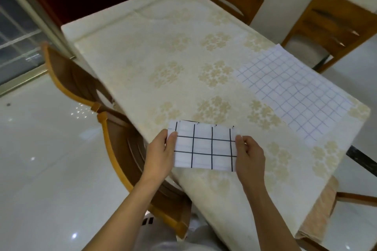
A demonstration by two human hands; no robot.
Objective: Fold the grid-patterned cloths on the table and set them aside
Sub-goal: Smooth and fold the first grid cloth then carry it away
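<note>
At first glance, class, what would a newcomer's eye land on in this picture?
First, the small folded cloth with bold dark grid lines at the table's near edge, pinched at its sides by the left hand and right hand. Next, the larger pale-grid cloth lying flat on the right of the floral tablecloth.

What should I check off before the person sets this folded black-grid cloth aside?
1. Both hands grip the cloth: ok. The left hand pinches the left edge and the right hand the right edge of the folded black-grid cloth.
2. Fold is neat: ok. It shows as a compact rectangle; the layers underneath cannot be seen.
3. Room on the floral tablecloth: ok. Bare surface lies ahead of the hands.
4. All cloths folded: not ok. The blue-grid cloth lies spread flat at the table's right edge.
5. Existing pile of folded cloths: cannot tell; none is in view.
</note>
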